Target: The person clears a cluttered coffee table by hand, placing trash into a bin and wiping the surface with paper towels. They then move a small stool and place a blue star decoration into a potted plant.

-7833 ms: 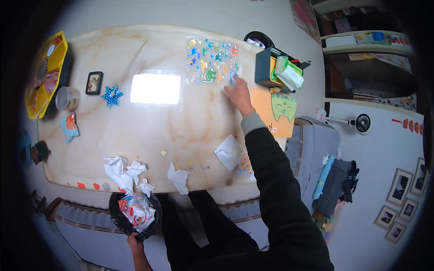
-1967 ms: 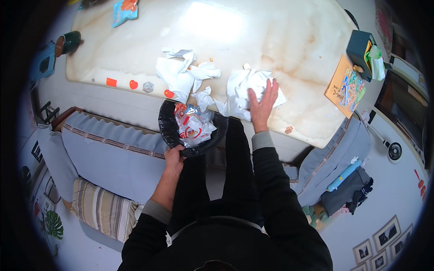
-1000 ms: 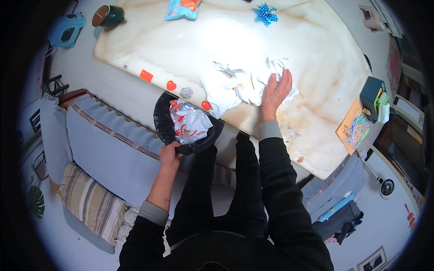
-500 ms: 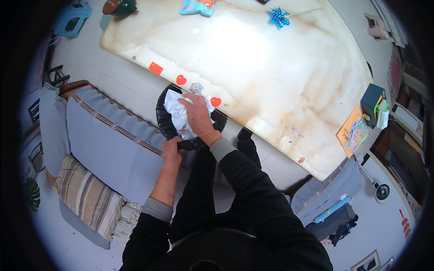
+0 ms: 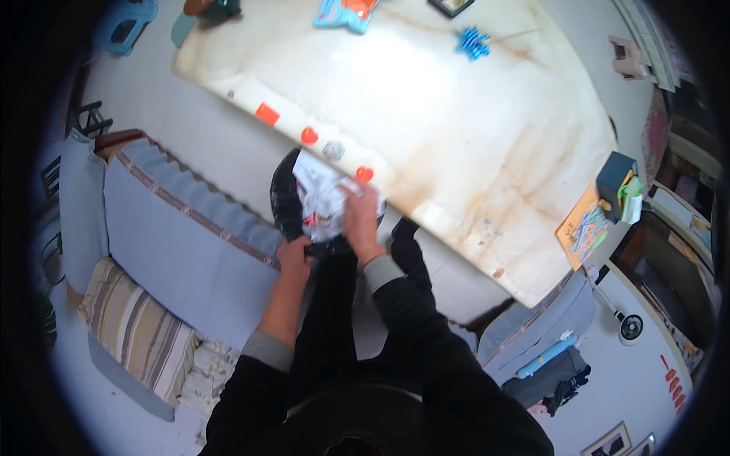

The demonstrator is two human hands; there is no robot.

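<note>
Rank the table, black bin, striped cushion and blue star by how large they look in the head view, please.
1. table
2. black bin and striped cushion: too alike to rank against each other
3. blue star

Beside the near edge of the glossy cream counter with brown veins (image 5: 487,137), the blurred right hand (image 5: 362,216) covers part of the crumpled white paper (image 5: 313,178) in the round bin lined with black plastic (image 5: 286,201); whether its fingertips grip any cannot be told, and some left hand (image 5: 293,254) fingers are hidden. Toward the counter's far side, the upper edge crops the light-blue and orange pouch (image 5: 346,14) and small black-framed case (image 5: 452,7), and the shiny blue star-shaped ornament (image 5: 474,43) is blurred.
</note>
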